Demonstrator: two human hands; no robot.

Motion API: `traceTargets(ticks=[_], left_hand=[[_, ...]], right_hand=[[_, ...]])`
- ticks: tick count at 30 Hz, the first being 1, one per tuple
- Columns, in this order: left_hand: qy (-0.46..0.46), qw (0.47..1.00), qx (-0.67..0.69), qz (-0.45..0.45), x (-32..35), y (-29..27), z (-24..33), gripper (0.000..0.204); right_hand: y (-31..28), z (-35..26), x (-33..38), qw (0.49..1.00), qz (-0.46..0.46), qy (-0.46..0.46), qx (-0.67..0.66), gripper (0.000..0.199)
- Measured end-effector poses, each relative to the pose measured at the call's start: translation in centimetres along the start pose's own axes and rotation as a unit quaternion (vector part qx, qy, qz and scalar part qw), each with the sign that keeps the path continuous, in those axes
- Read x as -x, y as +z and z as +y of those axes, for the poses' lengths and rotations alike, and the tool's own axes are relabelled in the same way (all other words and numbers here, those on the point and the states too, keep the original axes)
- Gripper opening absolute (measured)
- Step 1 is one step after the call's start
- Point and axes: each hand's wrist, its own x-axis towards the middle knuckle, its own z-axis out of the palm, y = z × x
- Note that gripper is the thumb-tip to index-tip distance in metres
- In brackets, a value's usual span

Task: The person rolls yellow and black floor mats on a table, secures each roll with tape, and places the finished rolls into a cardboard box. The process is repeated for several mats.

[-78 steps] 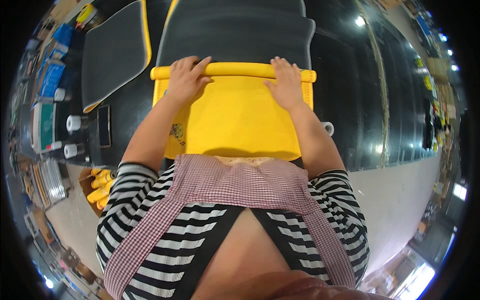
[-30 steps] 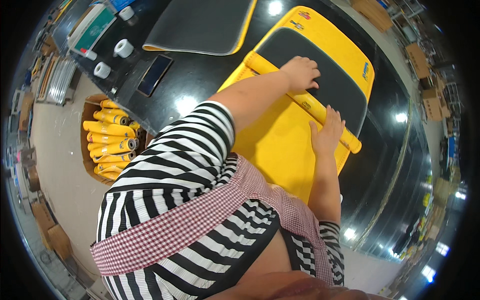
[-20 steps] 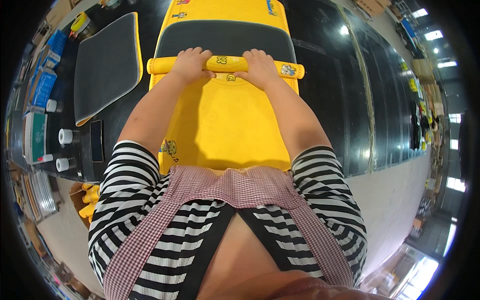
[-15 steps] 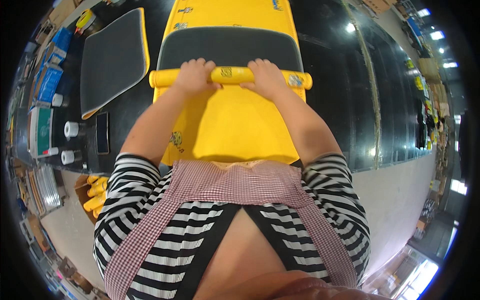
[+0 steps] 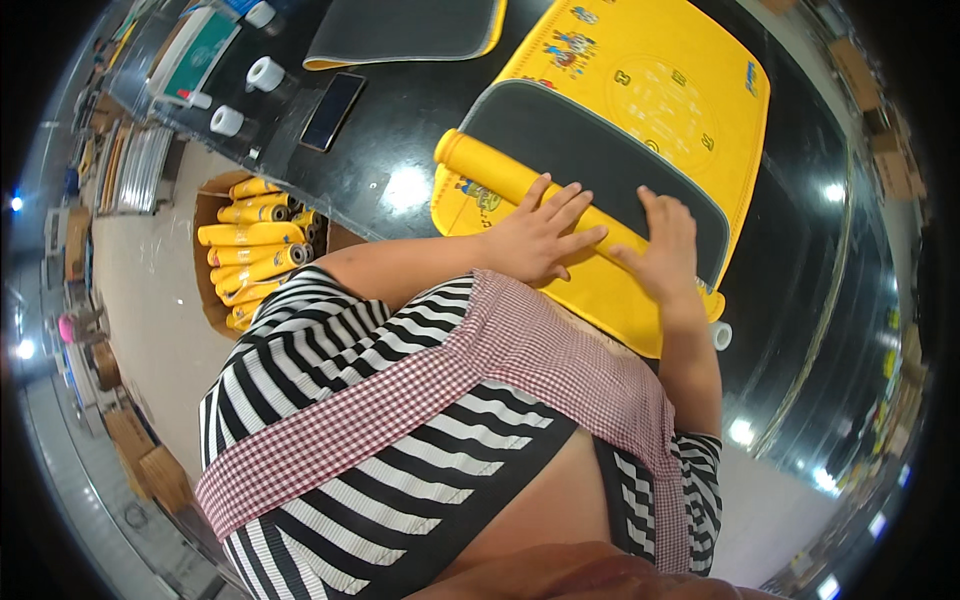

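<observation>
Compared with half a second earlier, the rolled part of the yellow mat [image 5: 520, 190] is seen turned diagonally, because the head has swung to the left; the roll itself has been kept under both palms, and the box of rolls at the left has come further into view.

In the head view, the left hand [image 5: 540, 235] is laid flat on the roll with its fingers spread and pointing up and to the right, not closed around anything. The right hand [image 5: 665, 245] is pressed on the same roll, just to the right of the left hand, fingers likewise extended. The hands are held apart, side by side, so that pressure is spread along the roll and it is kept tight and even; nothing is gripped. Beyond the fingertips the mat's dark grey underside [image 5: 600, 160] is exposed, and further out the printed yellow face [image 5: 660, 90] lies flat on the glossy black table [image 5: 400, 130]. A white core end [image 5: 722, 335] shows at the roll's right end, below the right wrist.

Up and to the left of the left hand, a second grey mat with yellow edging [image 5: 400, 30] is spread, with a dark phone [image 5: 332, 97] and two white tape rolls [image 5: 240, 100] nearby. Left of the left forearm, a cardboard box [image 5: 215, 200] is filled with finished yellow rolls [image 5: 250, 240], stacked on their sides within reach of the table edge.
</observation>
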Motion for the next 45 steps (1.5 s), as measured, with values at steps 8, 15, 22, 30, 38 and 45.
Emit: traceTargets(ticks=[8, 15, 22, 30, 38, 45], left_hand=[[-0.173, 0.979, 0.027, -0.102, -10.0, 0.5, -7.2, 0.057], [-0.348, 0.910, -0.227, 0.009, -2.3, -3.0, -11.0, 0.027], [-0.513, 0.833, 0.164, 0.126, 1.9, -3.6, -11.7, 0.044], [-0.458, 0.877, 0.051, 0.138, 3.2, -1.2, -12.4, 0.040], [-0.093, 0.993, -0.053, -0.039, -7.2, 1.0, -1.7, 0.077], [-0.128, 0.987, -0.039, -0.092, -12.4, 1.2, -4.7, 0.075]], right_hand=[[-0.5, 4.6, 1.1, 0.974, -0.005, 0.227, 0.000, 0.028], [1.3, 11.0, 11.0, 0.915, 0.017, 0.394, -0.084, 0.044], [0.7, 7.6, 10.4, 0.837, 0.114, 0.477, -0.241, 0.041], [0.1, 7.7, 10.2, 0.850, 0.076, 0.477, -0.210, 0.043], [2.0, 12.8, 4.9, 0.901, 0.079, 0.421, -0.069, 0.057], [-3.5, 13.9, 3.9, 0.790, 0.224, 0.465, -0.330, 0.037]])
